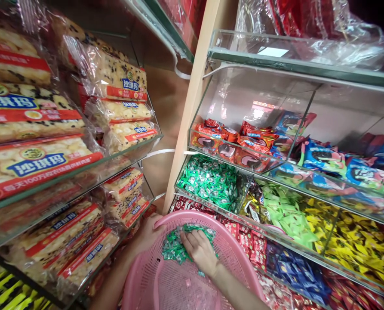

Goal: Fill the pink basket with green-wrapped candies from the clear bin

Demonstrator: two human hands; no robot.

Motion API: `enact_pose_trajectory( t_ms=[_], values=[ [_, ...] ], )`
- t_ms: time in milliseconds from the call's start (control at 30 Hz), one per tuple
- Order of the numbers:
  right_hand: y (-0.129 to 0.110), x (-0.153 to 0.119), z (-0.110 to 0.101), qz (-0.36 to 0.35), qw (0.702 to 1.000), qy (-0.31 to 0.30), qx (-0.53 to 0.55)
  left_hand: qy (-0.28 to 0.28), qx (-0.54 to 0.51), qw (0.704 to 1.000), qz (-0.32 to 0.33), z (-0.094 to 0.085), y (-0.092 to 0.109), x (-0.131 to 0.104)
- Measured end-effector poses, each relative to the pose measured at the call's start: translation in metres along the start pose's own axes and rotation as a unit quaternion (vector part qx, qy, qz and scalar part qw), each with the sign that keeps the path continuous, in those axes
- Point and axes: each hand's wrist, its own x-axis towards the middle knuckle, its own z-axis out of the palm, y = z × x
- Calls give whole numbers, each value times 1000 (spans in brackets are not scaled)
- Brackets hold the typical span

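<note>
A pink plastic mesh basket [233, 254] sits low in the middle of the view. My left hand [148, 234] holds its far-left rim. My right hand [200, 252] is inside the basket, fingers spread down onto a pile of small green wrapped candies [174, 249]. Whether the fingers have closed on any candies I cannot tell. Above, a glass shelf bin [182, 189] holds many of the same green candies [209, 181].
Glass shelves on the right carry bins of red-orange snack packs [230, 144], blue packs [324, 157], lime [288, 215] and yellow [356, 241] candies. On the left, shelves hold large bags of pastry bars [33, 159]. A wooden post [192, 107] divides the two racks.
</note>
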Motion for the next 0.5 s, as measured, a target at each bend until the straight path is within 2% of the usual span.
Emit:
enact_pose_trajectory(
  t_ms=[200,500],
  values=[
    [0,1,3,3,1000,8,-9,2,-4,1000,5,1,-2,0],
    [5,6,12,14,998,-54,-29,9,1,1000,13,2,-8,0]
  ],
)
